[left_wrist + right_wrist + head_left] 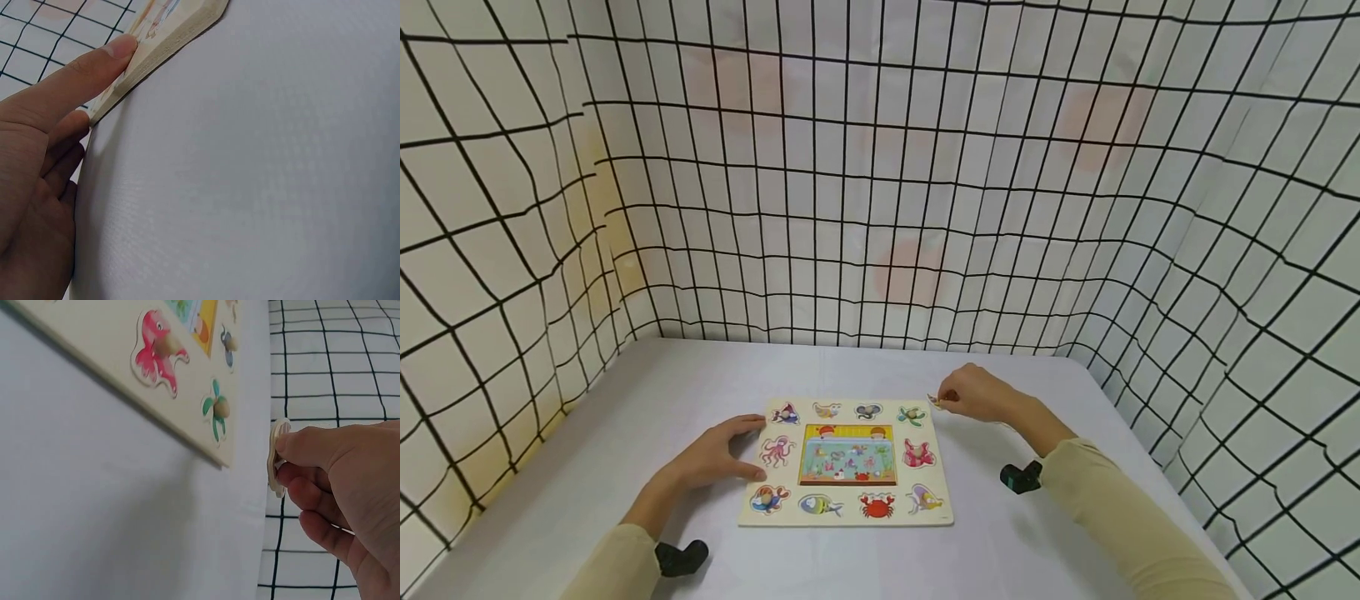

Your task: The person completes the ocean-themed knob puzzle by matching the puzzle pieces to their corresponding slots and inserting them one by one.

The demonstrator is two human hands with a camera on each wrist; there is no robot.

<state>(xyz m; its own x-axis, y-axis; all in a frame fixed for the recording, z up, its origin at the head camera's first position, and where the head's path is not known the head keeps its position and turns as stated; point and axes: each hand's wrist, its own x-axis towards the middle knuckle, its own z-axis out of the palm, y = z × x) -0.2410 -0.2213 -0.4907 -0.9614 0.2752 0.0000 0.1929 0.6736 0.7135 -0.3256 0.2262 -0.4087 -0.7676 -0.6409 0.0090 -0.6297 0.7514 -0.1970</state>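
Note:
A wooden sea-animal peg puzzle board (850,410) lies on the table. My left hand (722,454) is spread along its left edge. In the left wrist view, the left thumb (94,72) touches that edge with fairly straight fingers. Beyond the board's far right corner, my right hand (977,392) pinches a small wooden puzzle piece (272,462) between thumb and fingers. The piece is seen nearly edge-on, so its picture is mostly hidden. Closest to it on the board are a green turtle piece (215,409) and a pink sea-animal piece (153,350), both with knobs.
Black netting (880,192) over white cloth surrounds the table (820,567) at the back and sides. Black devices sit at both wrists, one by the left sleeve (681,558) and one by the right sleeve (1021,477).

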